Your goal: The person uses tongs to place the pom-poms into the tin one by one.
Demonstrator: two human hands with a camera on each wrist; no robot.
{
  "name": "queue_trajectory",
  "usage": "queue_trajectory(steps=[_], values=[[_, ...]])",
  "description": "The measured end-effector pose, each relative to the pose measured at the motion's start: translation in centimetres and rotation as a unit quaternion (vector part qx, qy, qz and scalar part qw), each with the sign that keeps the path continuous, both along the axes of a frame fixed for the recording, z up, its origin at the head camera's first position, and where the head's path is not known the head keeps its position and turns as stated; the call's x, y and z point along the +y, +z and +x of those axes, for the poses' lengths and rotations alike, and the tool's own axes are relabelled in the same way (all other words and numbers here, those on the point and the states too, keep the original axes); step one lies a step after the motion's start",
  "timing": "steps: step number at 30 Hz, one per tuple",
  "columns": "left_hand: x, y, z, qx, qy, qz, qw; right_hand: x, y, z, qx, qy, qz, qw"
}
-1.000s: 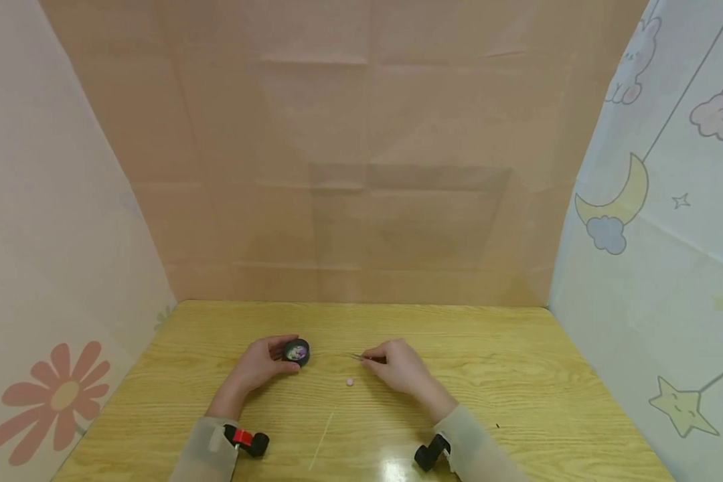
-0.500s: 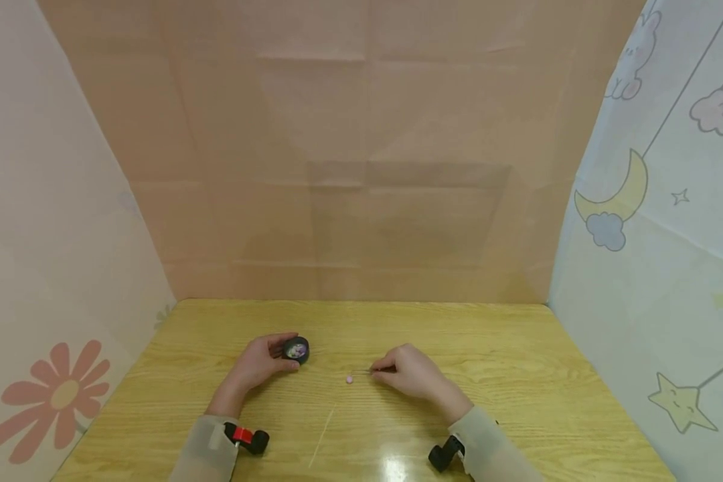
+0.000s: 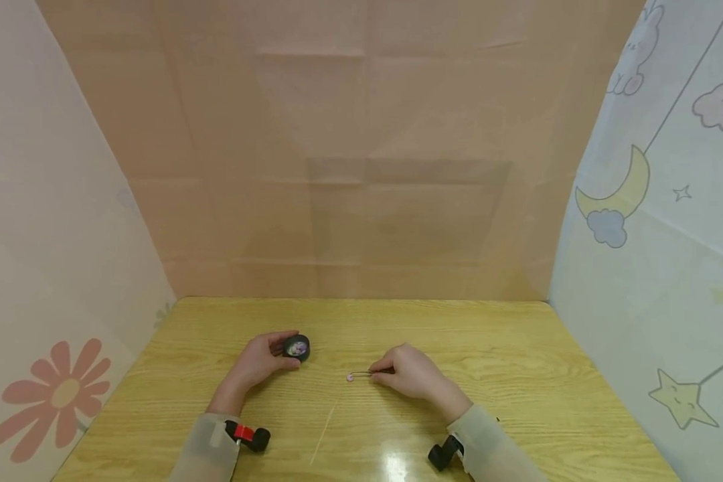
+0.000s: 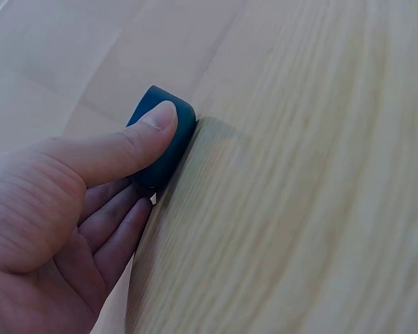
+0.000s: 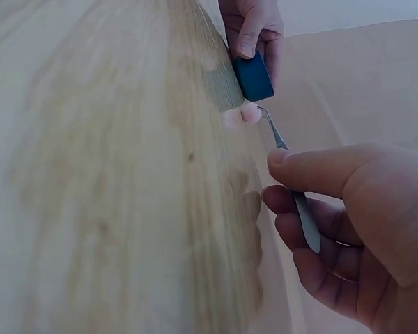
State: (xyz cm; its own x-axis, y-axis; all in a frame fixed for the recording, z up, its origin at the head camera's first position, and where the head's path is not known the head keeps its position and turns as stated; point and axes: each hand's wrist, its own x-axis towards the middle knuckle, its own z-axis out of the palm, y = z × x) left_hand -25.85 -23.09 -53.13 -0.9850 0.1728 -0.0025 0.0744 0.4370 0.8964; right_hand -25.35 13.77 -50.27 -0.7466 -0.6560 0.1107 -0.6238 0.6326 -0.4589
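Observation:
In the head view my left hand (image 3: 256, 365) grips a small dark round container (image 3: 296, 348) with a coloured picture on its round face. The left wrist view shows the thumb along the side of the container (image 4: 168, 149), its base at the table surface. My right hand (image 3: 412, 371) pinches slim metal tweezers (image 5: 303, 209) with a bent tip between thumb and fingers. That tip touches or nearly touches a small pink ball (image 3: 349, 378) on the table. In the right wrist view the pink ball (image 5: 251, 113) sits just before the container.
The wood-grain table (image 3: 247, 314) ends at a brown paper backdrop (image 3: 361, 221). Patterned white sheets stand left (image 3: 66, 268) and right (image 3: 657, 268). A thin pale line (image 3: 323, 432) marks the tabletop in front, and a tiny dark speck (image 3: 498, 420) lies beside the right sleeve.
The right hand has moved right and a little toward me, and the tweezers' tip has come down to the pink ball. My left hand and the container have stayed put.

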Motion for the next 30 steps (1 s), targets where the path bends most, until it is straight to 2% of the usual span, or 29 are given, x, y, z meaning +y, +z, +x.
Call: queue_trajectory(steps=[8,13,24,30], values=[[0.17,0.55,0.35,0.004,-0.009,-0.009,0.9999,-0.02,0.05,0.02,0.007,-0.003,0.011,1.000],[0.13,0.65,0.47,0.004,-0.010,0.004,0.9999,-0.01,0.00,-0.01,0.008,0.000,0.011,1.000],[0.15,0.76,0.47,0.002,-0.006,0.003,1.0000,-0.09,-0.01,-0.01,0.026,0.001,0.017,1.000],[0.11,0.53,0.31,-0.003,-0.005,0.010,0.9999,-0.05,-0.07,0.02,0.020,0.000,0.011,1.000]])
